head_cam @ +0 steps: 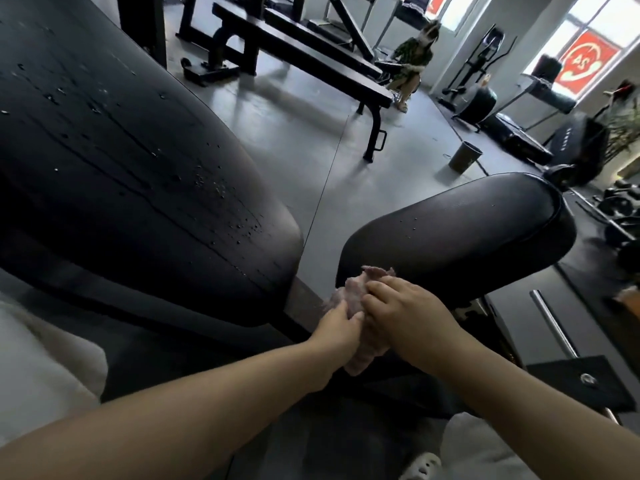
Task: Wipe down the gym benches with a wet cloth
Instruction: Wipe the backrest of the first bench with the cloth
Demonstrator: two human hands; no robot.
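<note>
A pale pinkish cloth (355, 289) is bunched between both hands, low in the gap between two black pads. My left hand (337, 322) grips its lower left side. My right hand (398, 306) curls over its top, at the near end of the black seat pad (467, 223). The long black back pad (121, 150) slopes up to the left, speckled with water drops and streaks. A few drops also sit on the seat pad.
A flat black bench (304, 60) stands further back on the grey floor. A dark bucket (465, 156) sits on the floor beyond the seat pad. A seated person (414, 60) is at the back. Dumbbells (620, 209) lie at the right, and treadmills stand near the windows.
</note>
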